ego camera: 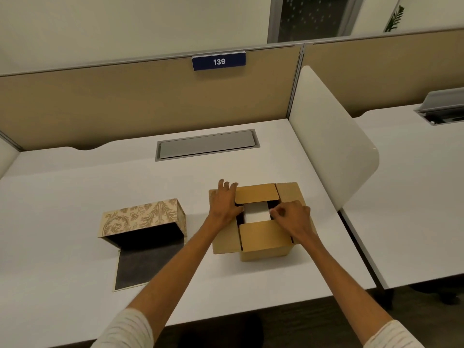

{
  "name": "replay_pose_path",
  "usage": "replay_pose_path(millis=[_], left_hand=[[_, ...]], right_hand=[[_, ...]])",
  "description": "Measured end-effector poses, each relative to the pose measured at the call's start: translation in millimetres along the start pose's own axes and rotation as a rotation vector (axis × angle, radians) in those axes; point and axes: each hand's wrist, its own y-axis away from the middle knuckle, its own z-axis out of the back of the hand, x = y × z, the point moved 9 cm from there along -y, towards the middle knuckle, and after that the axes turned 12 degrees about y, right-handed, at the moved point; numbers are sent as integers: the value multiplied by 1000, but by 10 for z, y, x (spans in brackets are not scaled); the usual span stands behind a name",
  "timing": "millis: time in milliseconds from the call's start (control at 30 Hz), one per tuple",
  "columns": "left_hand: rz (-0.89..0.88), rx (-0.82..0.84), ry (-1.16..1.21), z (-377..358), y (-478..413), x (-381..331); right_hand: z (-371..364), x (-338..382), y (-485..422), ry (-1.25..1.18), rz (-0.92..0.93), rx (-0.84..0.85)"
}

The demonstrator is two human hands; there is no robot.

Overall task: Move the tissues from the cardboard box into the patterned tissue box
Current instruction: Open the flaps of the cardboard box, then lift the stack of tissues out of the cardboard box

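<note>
The patterned box (143,218) lies open on the desk (75,177), left of the cardboard box (261,237). The left hand (224,200) lies flat and wide on the left flap. The right hand (292,217) curls, fingers pinched near the white tissues (256,213) inside.

White desk (75,187) held grey cable hatch (207,144), set flush near its far edge. Tan partition (125,101) stood behind desk; blue plate "139" (218,61) on its top rail. White side divider (326,136) rose at desk's right edge.
</note>
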Motion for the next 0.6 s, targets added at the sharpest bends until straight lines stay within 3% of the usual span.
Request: replay_pose_path(millis=[67, 167, 400, 500, 600], left_hand=[[13, 125, -85, -96, -109, -1], [14, 194, 16, -164, -185, 10], [-16, -54, 356, 218, -299, 38], [26, -183, 379, 316, -363, 26], [1, -334, 380, 405, -371, -48]], right_hand=[[-84, 24, 9, 41, 20, 54], [-59, 3, 42, 24, 8, 55], [256, 69, 307, -147, 22, -11], [180, 105, 468, -216, 55, 132], [23, 80, 610, -128, 88, 313]])
